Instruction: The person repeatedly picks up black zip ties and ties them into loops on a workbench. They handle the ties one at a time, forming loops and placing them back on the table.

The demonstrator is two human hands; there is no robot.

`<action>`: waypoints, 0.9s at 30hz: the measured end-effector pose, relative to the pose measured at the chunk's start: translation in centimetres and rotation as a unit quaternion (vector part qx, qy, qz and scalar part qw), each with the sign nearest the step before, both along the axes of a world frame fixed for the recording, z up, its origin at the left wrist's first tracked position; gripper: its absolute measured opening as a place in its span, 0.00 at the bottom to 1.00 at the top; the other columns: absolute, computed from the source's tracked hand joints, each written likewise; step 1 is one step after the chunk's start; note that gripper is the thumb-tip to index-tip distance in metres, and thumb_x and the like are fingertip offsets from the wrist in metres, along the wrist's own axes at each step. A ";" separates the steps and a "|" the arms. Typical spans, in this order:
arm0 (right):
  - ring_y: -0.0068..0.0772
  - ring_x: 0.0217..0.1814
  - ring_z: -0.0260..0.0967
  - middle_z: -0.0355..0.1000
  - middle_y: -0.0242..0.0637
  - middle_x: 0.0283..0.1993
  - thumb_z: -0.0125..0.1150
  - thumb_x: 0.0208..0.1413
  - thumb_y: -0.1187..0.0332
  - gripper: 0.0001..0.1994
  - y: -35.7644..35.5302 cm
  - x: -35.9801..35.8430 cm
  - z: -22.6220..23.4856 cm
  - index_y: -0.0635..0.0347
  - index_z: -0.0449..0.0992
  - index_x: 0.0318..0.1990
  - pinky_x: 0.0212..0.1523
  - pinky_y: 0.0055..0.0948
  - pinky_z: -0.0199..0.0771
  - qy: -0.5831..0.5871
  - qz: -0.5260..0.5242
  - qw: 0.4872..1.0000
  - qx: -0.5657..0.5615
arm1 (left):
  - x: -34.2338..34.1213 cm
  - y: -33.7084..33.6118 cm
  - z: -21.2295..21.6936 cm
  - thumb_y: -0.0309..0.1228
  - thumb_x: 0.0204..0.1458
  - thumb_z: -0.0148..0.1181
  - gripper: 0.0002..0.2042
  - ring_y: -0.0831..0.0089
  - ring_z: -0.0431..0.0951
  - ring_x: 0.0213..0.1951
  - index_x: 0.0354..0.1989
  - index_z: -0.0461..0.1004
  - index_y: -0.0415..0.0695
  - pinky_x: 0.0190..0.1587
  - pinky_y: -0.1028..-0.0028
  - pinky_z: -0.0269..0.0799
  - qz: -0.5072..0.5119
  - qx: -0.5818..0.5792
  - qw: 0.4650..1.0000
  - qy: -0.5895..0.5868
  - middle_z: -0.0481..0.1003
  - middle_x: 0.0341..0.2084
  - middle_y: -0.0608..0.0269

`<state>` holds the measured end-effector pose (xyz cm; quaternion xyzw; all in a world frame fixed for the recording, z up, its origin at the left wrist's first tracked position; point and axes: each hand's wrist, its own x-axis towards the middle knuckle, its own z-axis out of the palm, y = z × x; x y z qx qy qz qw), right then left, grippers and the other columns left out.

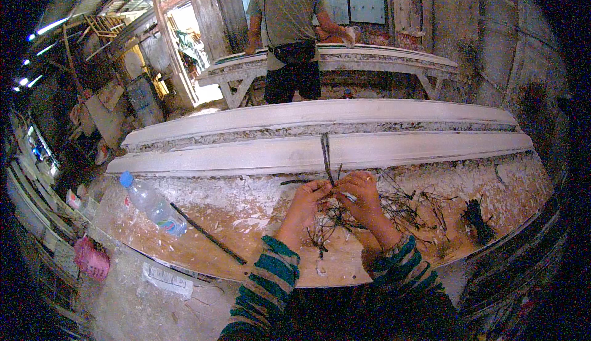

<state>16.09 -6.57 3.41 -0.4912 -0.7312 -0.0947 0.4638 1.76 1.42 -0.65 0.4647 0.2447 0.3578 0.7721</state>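
Both hands meet over the middle of the worktable. My left hand (306, 204) is closed around the near end of some thin dark rods (325, 150), whose far ends reach over a long white moulding. Right beside it, my right hand (360, 198) is closed too, its fingertips pinched close to the same rods; what they hold is too small to make out. Another dark piece (295, 181) sticks out left of my left hand. Loose, tangled dark wires (409, 208) lie under and right of my hands. A tied bundle of dark wire (476, 221) sits further right.
A worktable (228, 218) with white residue carries two long white mouldings (246, 152). A clear bottle (154, 205) with a blue cap and a single dark rod (209, 235) lie at left. Beyond, a person (288, 21) stands at another long bench (381, 58). A pink container (92, 258) is lower left.
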 end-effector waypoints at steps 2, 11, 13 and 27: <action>0.32 0.42 0.65 0.72 0.28 0.34 0.64 0.35 0.72 0.10 0.0 0.1 -0.1 0.49 0.75 0.30 0.48 0.35 0.56 0.000 0.007 1.000 0.005 | -0.1 -0.2 0.2 0.35 0.48 0.58 0.08 0.81 0.72 0.26 0.31 0.72 0.45 0.24 0.81 0.67 -0.008 -0.014 1.000 -0.007 0.74 0.26 0.70; 0.32 0.43 0.65 0.72 0.27 0.35 0.64 0.35 0.73 0.11 -0.2 0.1 0.1 0.49 0.76 0.31 0.49 0.35 0.56 -0.003 0.013 1.000 -0.005 | -0.3 -0.2 0.3 0.37 0.47 0.58 0.08 0.85 0.67 0.22 0.31 0.72 0.47 0.21 0.83 0.63 -0.029 -0.011 0.999 -0.009 0.72 0.23 0.74; 0.32 0.43 0.65 0.72 0.27 0.35 0.63 0.36 0.73 0.11 -0.3 0.0 0.2 0.49 0.76 0.31 0.49 0.35 0.56 -0.002 0.013 1.000 0.000 | -0.4 -0.1 0.2 0.37 0.47 0.59 0.09 0.85 0.66 0.21 0.31 0.72 0.47 0.20 0.83 0.63 -0.029 -0.007 1.000 0.000 0.71 0.22 0.75; 0.34 0.40 0.67 0.72 0.30 0.34 0.63 0.35 0.75 0.10 0.0 0.2 0.2 0.52 0.76 0.30 0.45 0.36 0.62 -0.005 0.042 0.999 0.023 | -0.4 0.0 0.4 0.37 0.46 0.60 0.10 0.82 0.70 0.24 0.31 0.72 0.46 0.20 0.83 0.60 -0.021 -0.033 0.999 0.006 0.74 0.24 0.70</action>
